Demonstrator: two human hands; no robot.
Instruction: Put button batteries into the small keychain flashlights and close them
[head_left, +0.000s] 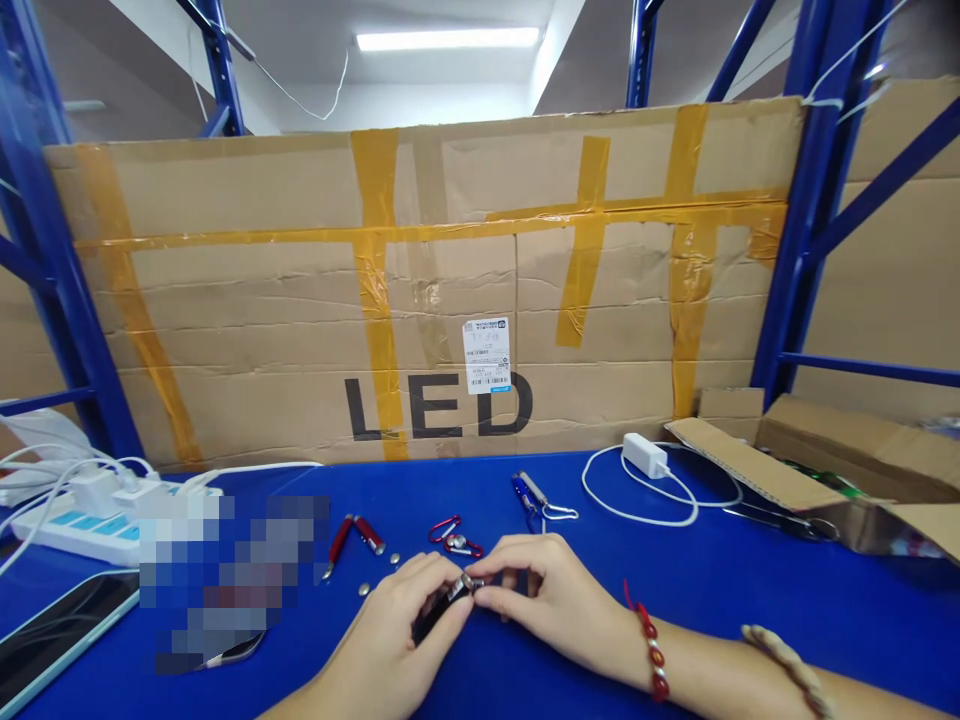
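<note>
My left hand [409, 620] is closed around a small black mini flashlight [442, 607], tilted up to the right. Its silvery end lies between the fingertips of both hands. With thumb and forefinger my right hand [559, 595] pinches that metal end; the exact part is partly hidden. Just beyond the fingers are a red carabiner clip [445, 529] and another red clip [466, 546] with a round silver piece. To the left lie a red tube [368, 535], a second red piece [340, 543], and small button cells [364, 590]. Farther back rest a blue flashlight [523, 490] and a silver one [534, 487] with clips.
A white charger [645, 456] with a looped cable and scissors [787, 520] lie at right beside an open cardboard box [862, 450]. At left are a power strip [67, 530], a phone [67, 630] and a blurred-out area. A large cardboard panel [262, 340] stands behind.
</note>
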